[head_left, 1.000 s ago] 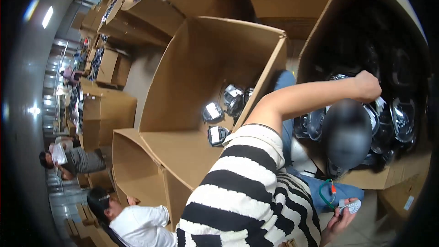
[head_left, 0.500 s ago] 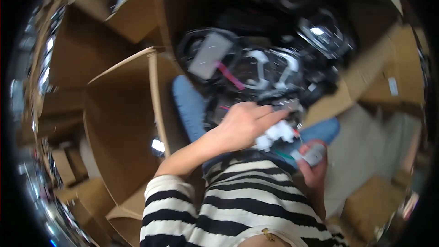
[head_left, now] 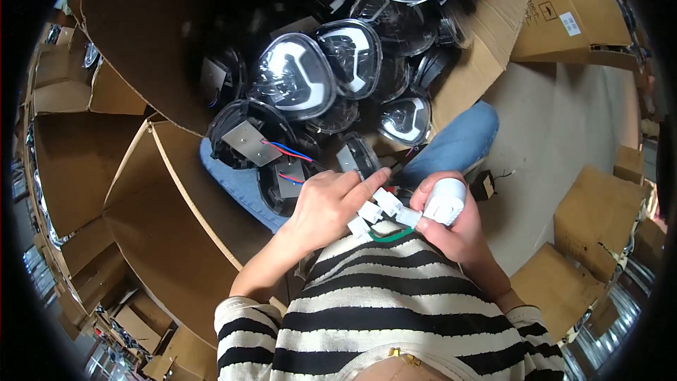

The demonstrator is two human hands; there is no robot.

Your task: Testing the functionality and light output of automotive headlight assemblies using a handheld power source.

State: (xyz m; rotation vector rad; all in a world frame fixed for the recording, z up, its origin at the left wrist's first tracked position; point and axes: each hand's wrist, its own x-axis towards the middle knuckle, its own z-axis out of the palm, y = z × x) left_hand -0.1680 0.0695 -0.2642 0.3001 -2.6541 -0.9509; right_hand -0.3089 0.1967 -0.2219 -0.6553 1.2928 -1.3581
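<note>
A white, rounded cylindrical plastic part [head_left: 445,201] sits in my right hand [head_left: 462,233], thumb and fingers wrapped round it. From that hand a cluster of white plastic connectors [head_left: 386,202] with a green wire [head_left: 392,237] reaches over to my left hand [head_left: 326,206]. The left hand's fingers are closed at the connectors, index finger stretched along them; its thumb is hidden. Just beyond the left fingertips lies a dark lamp unit with a grey plate [head_left: 358,156]. To its left is a black lamp housing [head_left: 248,140] with a metal plate and red and blue wires.
A large cardboard box [head_left: 486,39] in front of me holds several clear-lensed lamps [head_left: 293,77]. Another deep box [head_left: 151,219] stands at my left. More cartons [head_left: 582,222] stand on the grey floor [head_left: 557,127] at the right. My knees flank the lamps.
My right hand has come up and inward, and the white part now shows clearly. My left hand is lower and further left. The view has shifted, with the box of lamps appearing further left.
</note>
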